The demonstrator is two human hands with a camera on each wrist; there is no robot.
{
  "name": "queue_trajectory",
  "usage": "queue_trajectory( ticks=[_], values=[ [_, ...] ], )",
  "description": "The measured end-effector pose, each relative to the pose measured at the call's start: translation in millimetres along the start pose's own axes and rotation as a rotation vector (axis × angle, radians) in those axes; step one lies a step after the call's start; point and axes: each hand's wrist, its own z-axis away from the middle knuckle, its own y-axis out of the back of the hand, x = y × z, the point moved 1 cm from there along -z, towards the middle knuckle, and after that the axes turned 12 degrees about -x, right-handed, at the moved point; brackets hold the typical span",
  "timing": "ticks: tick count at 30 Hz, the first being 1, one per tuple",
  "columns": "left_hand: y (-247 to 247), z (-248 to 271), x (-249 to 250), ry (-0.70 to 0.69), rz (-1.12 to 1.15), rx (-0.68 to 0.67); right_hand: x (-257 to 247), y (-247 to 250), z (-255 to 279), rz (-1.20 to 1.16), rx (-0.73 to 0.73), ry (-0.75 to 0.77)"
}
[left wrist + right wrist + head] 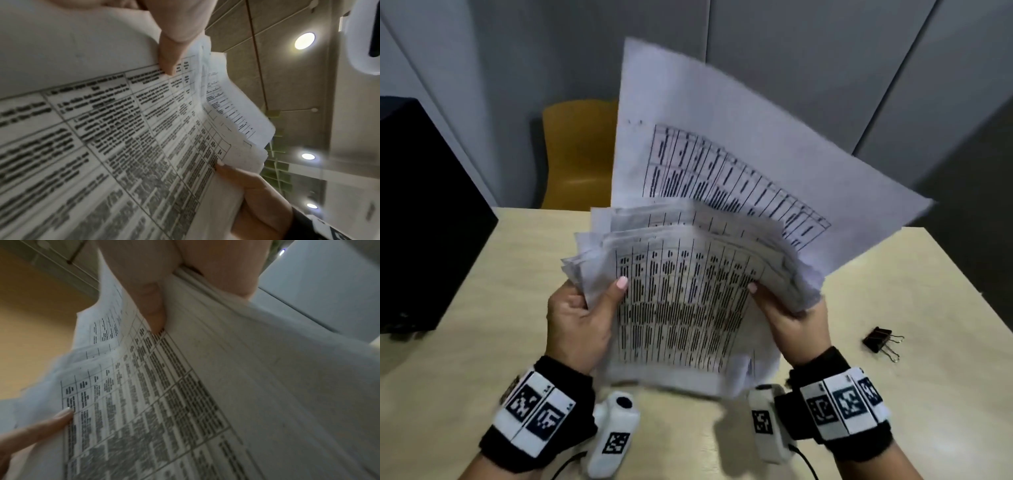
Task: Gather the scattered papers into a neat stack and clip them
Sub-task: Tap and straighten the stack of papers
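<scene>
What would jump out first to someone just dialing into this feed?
The bundle of printed papers, held upright over the table with the left hand gripping one side edge and the right hand the other. Its sheets are uneven, and one large sheet sticks up high behind the rest. The black binder clip lies unused on the table to the right.

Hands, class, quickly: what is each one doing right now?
Left hand: holds the papers by their left edge.
Right hand: holds the papers by their right edge.
</scene>
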Motion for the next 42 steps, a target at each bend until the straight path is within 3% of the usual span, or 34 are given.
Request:
queue_trajectory(
  ticks=[4,9,19,22,29,35,38,42],
  values=[
    [-6.3,-3.6,7.9,-0.058,-0.005,-0.049,-10.1,-0.9,2.8,0.024,0.008,0.077],
    [1.9,-2.1,0.8,-0.001,0.099,-0.144,4.7,-3.1,20.5,-0.155,0.059,-0.034],
    [13.5,-3.6,3.9,0.007,0.109,-0.180,-1.9,5.2,11.9,-0.243,0.025,-0.020],
    [11.9,-3.1,2.3,0.037,0.087,-0.201,-3.5,2.4,11.6,-0.236,-0.058,-0.017],
    [6.6,-4.3,-17.0,0.161,0.054,-0.111,19.6,-5.2,13.9,-0.254,-0.122,-0.231],
    [-2.5,-4.5,-2.6,0.036,0.039,-0.100,18.4,-3.9,15.4,-0.198,-0.003,-0.142],
    [8.6,-4.8,-0.9,-0.029,0.078,-0.159,20.7,5.5,21.1,-0.219,0.009,-0.121],
    [11.5,-0.7,-10.3,0.057,0.127,-0.220,27.0,4.4,25.9,-0.303,0.001,-0.238]
  ],
)
